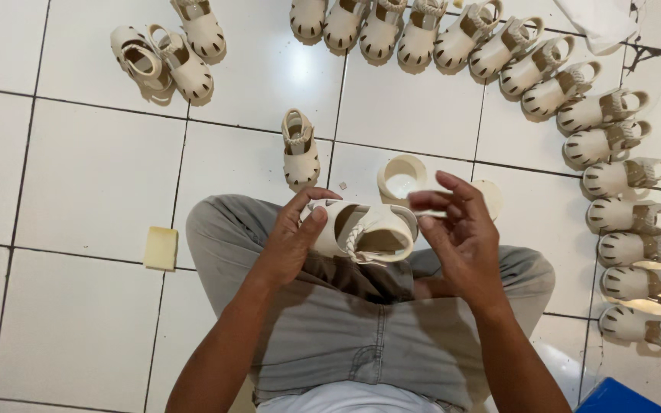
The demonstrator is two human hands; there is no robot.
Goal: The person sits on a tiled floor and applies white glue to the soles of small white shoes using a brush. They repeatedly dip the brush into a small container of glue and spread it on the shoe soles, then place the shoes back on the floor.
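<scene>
Sitting cross-legged on the white tiled floor (93, 176), we hold a small cream sandal (365, 232) over our lap, just above the grey trousers (346, 321). Our left hand (292, 241) grips its toe end, thumb on top and fingers (309, 197) curled over the far side, clamped on the shoe. Our right hand (460, 233) is at the heel end, thumb and forefinger pinched together near the strap; we cannot tell whether they grip a small tool or only the strap itself.

We judge the sandal to be light and fairly stiff in the moulded sole, softer and bendier at the braided strap, and smooth enough to slip if held loosely. The sole edges and the toe cap look like the safest places to take hold of it; the strap would flex.

At nine o'clock lies a pale yellow sponge block (161, 248). Just beyond our hands, at twelve o'clock, stand a cream round tub (402, 177) and one lone sandal (300, 149). Farther out, a long curved row of matching sandals (606, 141) sweeps from twelve round to three o'clock, and three more sandals (168, 47) sit at eleven. A blue box corner (613, 398) shows at five o'clock.
</scene>
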